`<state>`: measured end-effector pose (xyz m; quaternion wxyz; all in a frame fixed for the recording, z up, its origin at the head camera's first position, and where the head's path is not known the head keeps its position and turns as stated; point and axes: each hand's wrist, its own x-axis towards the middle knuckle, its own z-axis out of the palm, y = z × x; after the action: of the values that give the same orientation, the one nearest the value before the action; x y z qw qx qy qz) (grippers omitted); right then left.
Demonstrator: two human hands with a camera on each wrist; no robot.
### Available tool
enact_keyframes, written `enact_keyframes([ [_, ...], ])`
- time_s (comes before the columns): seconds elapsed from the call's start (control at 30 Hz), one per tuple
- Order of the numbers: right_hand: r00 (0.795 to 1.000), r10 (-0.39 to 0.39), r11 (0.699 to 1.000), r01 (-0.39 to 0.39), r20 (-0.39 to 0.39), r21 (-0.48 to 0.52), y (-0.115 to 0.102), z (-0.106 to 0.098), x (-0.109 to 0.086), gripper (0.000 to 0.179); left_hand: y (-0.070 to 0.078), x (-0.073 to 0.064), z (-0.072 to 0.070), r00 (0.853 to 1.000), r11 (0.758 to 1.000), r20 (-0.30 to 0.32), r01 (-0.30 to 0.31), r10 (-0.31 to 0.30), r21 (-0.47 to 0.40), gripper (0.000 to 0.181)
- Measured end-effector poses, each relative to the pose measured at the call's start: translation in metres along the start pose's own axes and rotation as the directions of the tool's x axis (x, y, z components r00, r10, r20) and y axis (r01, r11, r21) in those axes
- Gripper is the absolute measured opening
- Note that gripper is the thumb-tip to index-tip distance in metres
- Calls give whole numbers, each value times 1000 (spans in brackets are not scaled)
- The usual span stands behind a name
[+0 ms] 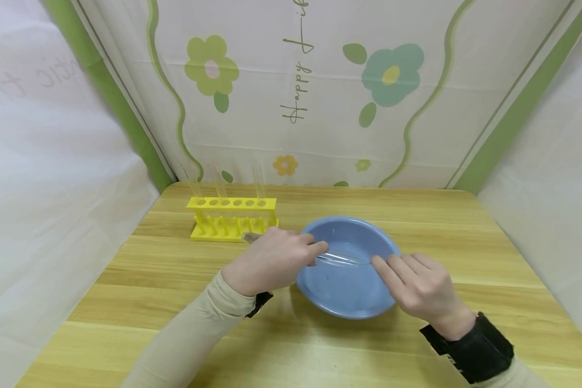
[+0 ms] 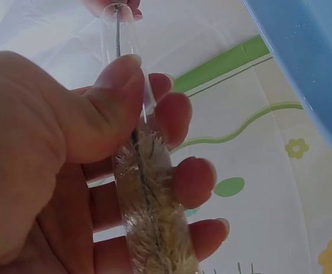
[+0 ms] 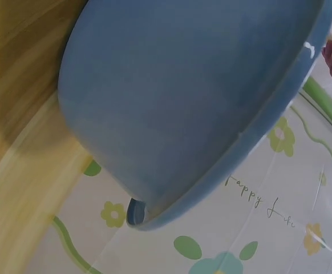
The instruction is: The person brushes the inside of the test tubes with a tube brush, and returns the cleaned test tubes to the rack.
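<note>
Across the back, a pale printed curtain point(image 1: 339, 137) with flowers and lettering. In front of it, a wood-grain table point(image 1: 368, 355). On the wood, upright, a blue basin point(image 1: 341, 293). Left of the basin and a little farther back, a yellow rack point(image 1: 231, 206) with three clear tubes point(image 1: 259, 183) standing in it. Nearer, left hand point(image 1: 278, 256) curled round a clear test tube point(image 1: 339, 260), thumb on one side, fingers on the other. Opposite, beyond the tube's mouth, right hand point(image 1: 419, 285), thumb and forefinger apparently pinched together on a thin wire stem point(image 2: 118, 34); cannot make out the grip in the right wrist view. As for the test tube: lies roughly level over the basin in the head view, long axis running from left hand to right, mouth toward the right hand. Sits far closer to the left hand, being wrapped by it; meets the right hand only through the wire. Inside, a bristle brush point(image 2: 154, 211), stem along the same axis, so in line with both grips. Past the left hand, on the rack side, a small brownish tip, probably the bristle-filled end.
</note>
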<state>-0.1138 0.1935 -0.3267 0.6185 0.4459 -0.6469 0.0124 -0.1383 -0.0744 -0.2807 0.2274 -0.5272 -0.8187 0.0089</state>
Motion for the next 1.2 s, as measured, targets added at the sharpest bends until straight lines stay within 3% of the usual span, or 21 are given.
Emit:
enact_keyframes([
  [0.33,994,54,998,-57,96,29,-3,5,1,25,-3,-1,1,1000,999,-27,-6,7,34,25],
  [0.47,971,133,984,-153,199,89,-4,6,-3,33,-4,-1,1,997,997,-75,7,-2,74,28],
  [0.57,933,217,949,-271,288,161,-7,6,-6,34,-6,-1,1,991,993,-131,22,-6,116,25],
  [0.7,881,297,877,-404,368,260,-11,7,-8,27,-8,-1,2,985,986,-172,34,-6,164,23],
  [0.83,855,322,816,-468,406,340,-13,5,-6,25,-7,-2,1,986,980,-166,29,4,196,25],
  [0.93,805,361,727,-559,471,398,-14,2,-3,32,-7,-1,1,986,977,-166,21,15,213,25],
  [1.0,743,394,638,-645,541,420,-14,-1,-2,34,-7,-1,1,984,976,-176,17,22,216,25],
  [1.1,612,423,462,-780,668,422,-14,-5,-1,35,-8,-2,3,980,975,-195,10,34,220,25],
  [1.2,482,395,272,-875,782,401,-11,-8,1,32,-9,-3,5,977,975,-209,3,45,224,27],
])
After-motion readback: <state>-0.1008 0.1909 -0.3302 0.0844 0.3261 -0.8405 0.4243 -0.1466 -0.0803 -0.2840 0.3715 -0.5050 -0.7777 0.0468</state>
